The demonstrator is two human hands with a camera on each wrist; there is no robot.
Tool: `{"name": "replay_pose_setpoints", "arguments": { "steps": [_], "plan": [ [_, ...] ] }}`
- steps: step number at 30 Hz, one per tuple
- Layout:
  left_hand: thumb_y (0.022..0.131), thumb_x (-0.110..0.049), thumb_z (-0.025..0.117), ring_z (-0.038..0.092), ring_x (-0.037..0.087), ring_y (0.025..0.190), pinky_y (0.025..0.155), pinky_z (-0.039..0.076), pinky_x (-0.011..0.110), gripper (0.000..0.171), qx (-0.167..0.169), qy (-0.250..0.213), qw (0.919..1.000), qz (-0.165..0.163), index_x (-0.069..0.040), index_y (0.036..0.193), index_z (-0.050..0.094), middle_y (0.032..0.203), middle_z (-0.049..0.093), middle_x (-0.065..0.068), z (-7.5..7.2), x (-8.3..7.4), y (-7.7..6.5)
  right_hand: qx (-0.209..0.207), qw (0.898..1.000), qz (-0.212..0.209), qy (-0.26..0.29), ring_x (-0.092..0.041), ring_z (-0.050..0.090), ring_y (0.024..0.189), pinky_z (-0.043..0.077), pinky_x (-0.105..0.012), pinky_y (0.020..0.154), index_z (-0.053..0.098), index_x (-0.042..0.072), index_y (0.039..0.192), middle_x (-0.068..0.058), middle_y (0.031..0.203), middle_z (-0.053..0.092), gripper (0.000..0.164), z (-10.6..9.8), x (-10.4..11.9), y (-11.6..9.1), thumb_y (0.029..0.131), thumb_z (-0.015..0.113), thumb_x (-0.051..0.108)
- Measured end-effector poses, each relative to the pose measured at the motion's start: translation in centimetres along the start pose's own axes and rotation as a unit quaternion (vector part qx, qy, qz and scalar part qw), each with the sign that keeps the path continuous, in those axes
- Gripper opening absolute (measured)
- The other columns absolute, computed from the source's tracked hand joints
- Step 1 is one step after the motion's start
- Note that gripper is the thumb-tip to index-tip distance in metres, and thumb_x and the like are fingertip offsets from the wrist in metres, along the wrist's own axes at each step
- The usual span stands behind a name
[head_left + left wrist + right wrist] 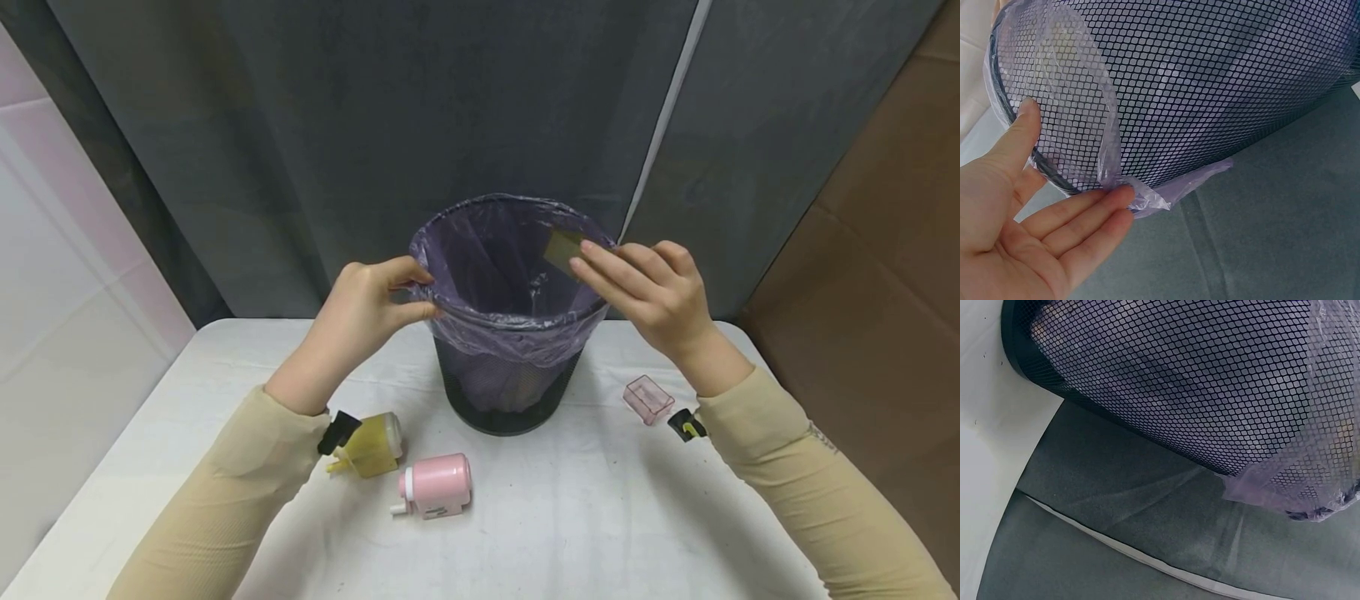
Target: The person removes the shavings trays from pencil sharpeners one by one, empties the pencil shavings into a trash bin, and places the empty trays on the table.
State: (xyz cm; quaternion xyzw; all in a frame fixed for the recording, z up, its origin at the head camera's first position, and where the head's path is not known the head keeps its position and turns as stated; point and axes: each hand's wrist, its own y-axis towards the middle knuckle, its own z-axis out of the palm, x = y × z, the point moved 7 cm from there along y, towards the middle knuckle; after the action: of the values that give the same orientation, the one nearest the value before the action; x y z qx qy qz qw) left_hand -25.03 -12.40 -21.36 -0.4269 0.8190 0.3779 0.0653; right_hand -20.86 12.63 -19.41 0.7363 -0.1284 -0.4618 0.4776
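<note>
A black mesh wastebasket (504, 423) with a purple plastic liner (517, 342) folded over its rim stands on the table. My left hand (375, 298) pinches its left rim through the liner. In the left wrist view, the thumb of my left hand (1041, 219) lies on the mesh side (1197, 87) and the other fingers are at the liner's loose edge (1191, 184). Over the right side of the opening, my right hand (648, 287) holds a flat olive-brown square piece (562, 250) by its near edge. The right wrist view has only the basket's mesh (1179, 387), not the hand.
A yellow pencil sharpener with a crank (371, 446) and a pink one (438, 486) lie on the white-covered table (562, 525), front left of the basket. Right of it is a small clear pinkish box (648, 400). Grey curtain (375, 125) hangs behind.
</note>
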Motion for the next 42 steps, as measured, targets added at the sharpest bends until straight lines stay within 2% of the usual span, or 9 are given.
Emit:
{"name": "replay_pose_setpoints", "arguments": {
  "steps": [19, 27, 42],
  "plan": [
    [0.069, -0.016, 0.078, 0.061, 0.014, 0.088, 0.077, 0.048, 0.036, 0.025, 0.004, -0.002, 0.9999, -0.011, -0.011, 0.091, 0.067, 0.089, 0.066, -0.003, 0.12, 0.06, -0.08, 0.009, 1.0, -0.02, -0.01, -0.019, 0.055, 0.069, 0.036, -0.035, 0.059, 0.07, 0.018, 0.101, 0.006, 0.109, 0.063, 0.029, -0.17, -0.01, -0.22, 0.083, 0.056, 0.0],
    [0.069, -0.016, 0.078, 0.061, 0.015, 0.088, 0.075, 0.049, 0.035, 0.025, 0.0, -0.002, 1.0, -0.002, -0.011, 0.091, 0.067, 0.089, 0.066, -0.003, 0.14, -0.02, -0.08, 0.013, 1.0, -0.017, -0.013, -0.019, 0.055, 0.069, 0.036, -0.035, 0.059, 0.07, 0.019, 0.101, 0.006, 0.11, 0.062, 0.03, -0.26, -0.13, -0.28, 0.083, 0.055, 0.0],
    [0.069, -0.016, 0.078, 0.061, 0.014, 0.088, 0.074, 0.049, 0.034, 0.025, 0.004, -0.002, 0.9999, -0.014, -0.012, 0.091, 0.067, 0.089, 0.066, -0.004, 0.26, 0.05, -0.05, 0.017, 1.0, -0.022, -0.012, -0.019, 0.054, 0.07, 0.036, -0.036, 0.06, 0.07, 0.019, 0.102, 0.006, 0.11, 0.062, 0.032, -0.26, -0.18, -0.22, 0.083, 0.055, -0.002]
  ]
}}
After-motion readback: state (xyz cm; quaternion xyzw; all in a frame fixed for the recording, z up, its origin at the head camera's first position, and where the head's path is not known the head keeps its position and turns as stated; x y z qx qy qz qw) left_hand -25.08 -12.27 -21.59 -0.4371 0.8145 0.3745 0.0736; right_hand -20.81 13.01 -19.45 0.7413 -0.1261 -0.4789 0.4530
